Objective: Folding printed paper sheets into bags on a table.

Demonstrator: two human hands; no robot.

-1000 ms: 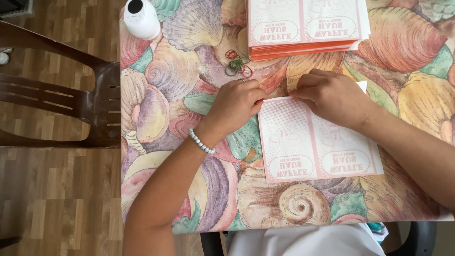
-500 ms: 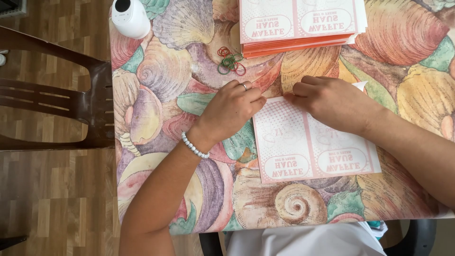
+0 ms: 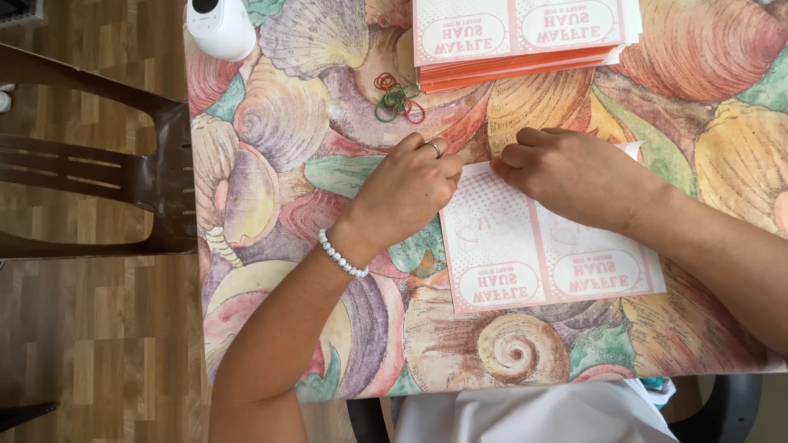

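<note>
A flat pink-and-white printed paper sheet [image 3: 542,262] lies on the shell-patterned table [image 3: 287,139] in front of me. My left hand [image 3: 406,193], with a ring and a white bead bracelet, pinches the sheet's far left corner. My right hand [image 3: 574,176] rests on the far edge of the same sheet, fingertips pressing it close to the left hand's fingers. Both hands meet at the top edge, which looks slightly lifted or folded at the right.
A stack of similar pink sheets with orange edges [image 3: 525,41] sits at the far side. Several coloured rubber bands [image 3: 398,98] lie beside it. A white bottle [image 3: 220,26] stands at the far left corner. A brown chair [image 3: 123,172] is left of the table.
The view has shifted slightly; both hands stay at the sheet's far edge, with fingertips drawn closer together at its top left corner.
</note>
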